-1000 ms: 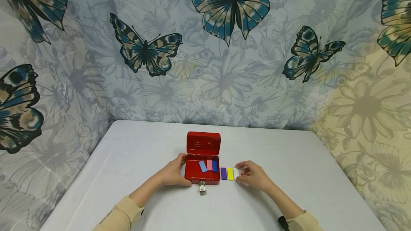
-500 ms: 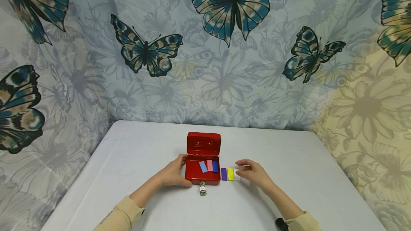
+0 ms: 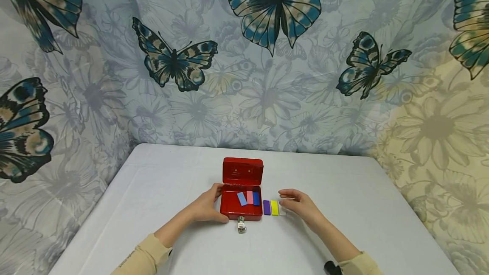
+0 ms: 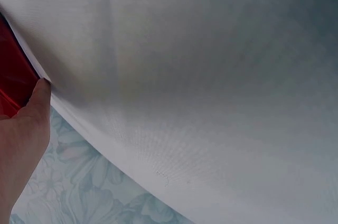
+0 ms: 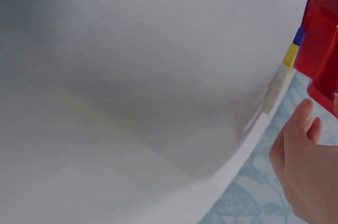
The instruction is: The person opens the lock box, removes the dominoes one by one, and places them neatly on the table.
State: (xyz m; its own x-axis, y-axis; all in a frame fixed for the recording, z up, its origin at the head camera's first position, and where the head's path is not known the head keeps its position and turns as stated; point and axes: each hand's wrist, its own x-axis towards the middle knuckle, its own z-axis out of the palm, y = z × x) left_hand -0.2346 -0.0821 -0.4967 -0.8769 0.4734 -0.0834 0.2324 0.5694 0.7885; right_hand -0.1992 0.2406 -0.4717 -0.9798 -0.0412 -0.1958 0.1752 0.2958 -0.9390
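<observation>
A red metal cash box (image 3: 231, 207) stands with its lid (image 3: 242, 171) up. My left hand (image 3: 206, 206) holds its left side, thumb at the front corner and fingers at the back. Inside, toward the right, lie a light blue block (image 3: 242, 199), a pink block (image 3: 250, 197) and a dark blue block (image 3: 256, 199), all flat and rectangular. Outside the right wall, a purple block (image 3: 266, 208), a yellow block (image 3: 274, 208) and a white block (image 3: 282, 211) form a row. My right hand (image 3: 302, 208) hovers just above the white block, fingers loosely bent, holding nothing.
A silver latch (image 3: 241, 225) hangs at the box's front. The white-covered table (image 3: 183, 160) carries the box and blocks. Behind the table stands a wall (image 3: 267, 109) with a butterfly and flower pattern.
My right hand has let go of the white block and shifted slightly up and left over it. The left hand and the box have stayed in place.
</observation>
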